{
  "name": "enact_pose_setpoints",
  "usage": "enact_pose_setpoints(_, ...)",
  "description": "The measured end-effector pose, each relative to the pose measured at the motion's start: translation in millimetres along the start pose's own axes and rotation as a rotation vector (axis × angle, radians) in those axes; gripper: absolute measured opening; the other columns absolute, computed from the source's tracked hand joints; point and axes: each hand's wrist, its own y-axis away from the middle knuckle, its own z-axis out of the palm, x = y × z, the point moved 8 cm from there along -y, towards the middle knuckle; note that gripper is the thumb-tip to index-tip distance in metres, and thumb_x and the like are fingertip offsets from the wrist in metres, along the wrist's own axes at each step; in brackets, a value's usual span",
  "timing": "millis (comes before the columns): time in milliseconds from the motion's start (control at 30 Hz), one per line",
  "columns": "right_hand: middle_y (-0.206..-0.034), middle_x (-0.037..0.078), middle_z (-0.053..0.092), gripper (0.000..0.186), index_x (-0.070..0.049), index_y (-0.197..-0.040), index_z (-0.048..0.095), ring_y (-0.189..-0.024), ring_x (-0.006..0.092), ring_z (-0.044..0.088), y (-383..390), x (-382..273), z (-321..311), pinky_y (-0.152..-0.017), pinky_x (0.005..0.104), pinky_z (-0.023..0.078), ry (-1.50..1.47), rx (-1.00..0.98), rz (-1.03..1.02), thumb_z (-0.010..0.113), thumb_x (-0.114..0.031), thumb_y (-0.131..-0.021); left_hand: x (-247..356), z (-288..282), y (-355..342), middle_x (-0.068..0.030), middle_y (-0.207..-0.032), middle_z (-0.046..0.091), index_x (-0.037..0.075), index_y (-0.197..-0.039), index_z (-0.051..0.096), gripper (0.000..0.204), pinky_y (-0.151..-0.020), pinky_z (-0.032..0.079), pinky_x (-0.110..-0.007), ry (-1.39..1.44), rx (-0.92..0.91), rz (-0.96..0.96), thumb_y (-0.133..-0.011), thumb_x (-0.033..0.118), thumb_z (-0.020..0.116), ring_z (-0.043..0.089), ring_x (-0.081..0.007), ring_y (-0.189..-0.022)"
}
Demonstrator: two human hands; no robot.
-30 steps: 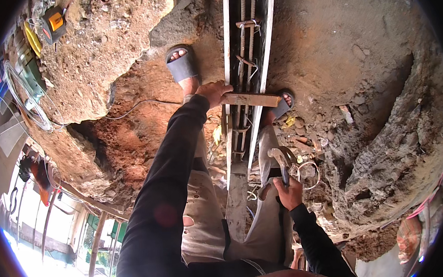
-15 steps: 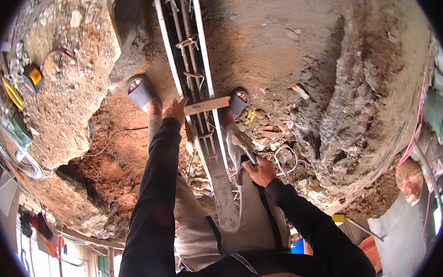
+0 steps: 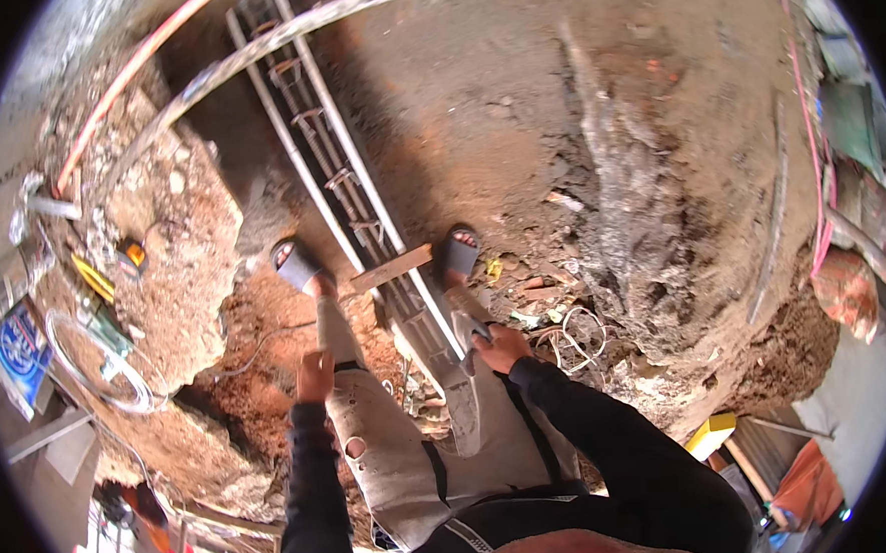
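My left hand (image 3: 315, 375) hangs over my left thigh with its fingers curled in. Whether anything lies inside them is hidden. By my right thigh, my right hand (image 3: 502, 347) is closed around a dark-handled hand tool (image 3: 480, 331), whose kind does not show clearly. Between my feet runs a long, narrow form (image 3: 392, 224) with pale side edges and a rebar cage (image 3: 340, 179) inside. A short wooden batten (image 3: 391, 269) lies across both its edges, with neither hand on it. The form's near end holds a grey flat piece (image 3: 463, 416) between my legs.
A broken earth ledge (image 3: 193, 290) rises on the left, bearing a tape measure (image 3: 133, 255) and a coil of pale cable (image 3: 102, 359). A long pole (image 3: 281, 45) crosses above the form's far end. Rubble and a looped cord (image 3: 584, 334) lie right of my feet.
My left hand has left the batten and drawn back to my thigh. My right hand, still holding the tool, has shifted slightly left. The view has tilted, bringing the pole into sight.
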Motion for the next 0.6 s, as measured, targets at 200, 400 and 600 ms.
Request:
enact_pose_setpoints(200, -0.105, 0.025, 0.068, 0.053, -0.001, -0.111, 0.065, -0.100, 0.0430, 0.065, 9.0, 16.5, -17.7, -0.089, 0.0508, 0.050, -0.008, -0.044, 0.080, 0.058, -0.048, -0.090, 83.1, 2.2, 77.4, -0.0311, -0.143, 0.039, 0.004, -0.142, 0.045, 0.070, -0.109, 0.038, -0.051, 0.054, 0.079, -0.383, -0.084, 0.035, 0.068, 0.043, -0.0477, -0.129)
enact_pose_setpoints(400, -0.111, 0.026, 0.068, 0.049, -0.001, -0.115, 0.065, -0.105, 0.0424, 0.065, 19.2, 22.2, -40.5, -0.093, 0.0496, 0.050, -0.098, -0.104, 0.149, 0.059, -0.042, -0.088, 99.3, 15.0, 72.8, -0.0310, -0.155, 0.024, 0.008, -0.151, 0.033, 0.095, -0.113, 0.032, -0.057, -0.080, -0.112, -0.568, -0.075, 0.051, 0.071, 0.032, -0.0543, -0.137)
enact_pose_setpoints(600, -0.114, 0.025, 0.066, 0.044, -0.001, -0.112, 0.065, -0.111, 0.0394, 0.063, 28.3, 40.9, -51.0, -0.094, 0.0482, 0.050, -0.127, -0.087, 0.168, 0.060, -0.037, -0.089, 118.0, 2.9, 75.6, -0.0339, -0.156, 0.020, 0.011, -0.154, 0.030, 0.095, -0.115, 0.030, -0.056, -0.061, -0.142, -0.624, -0.078, 0.053, 0.070, 0.028, -0.0542, -0.141)
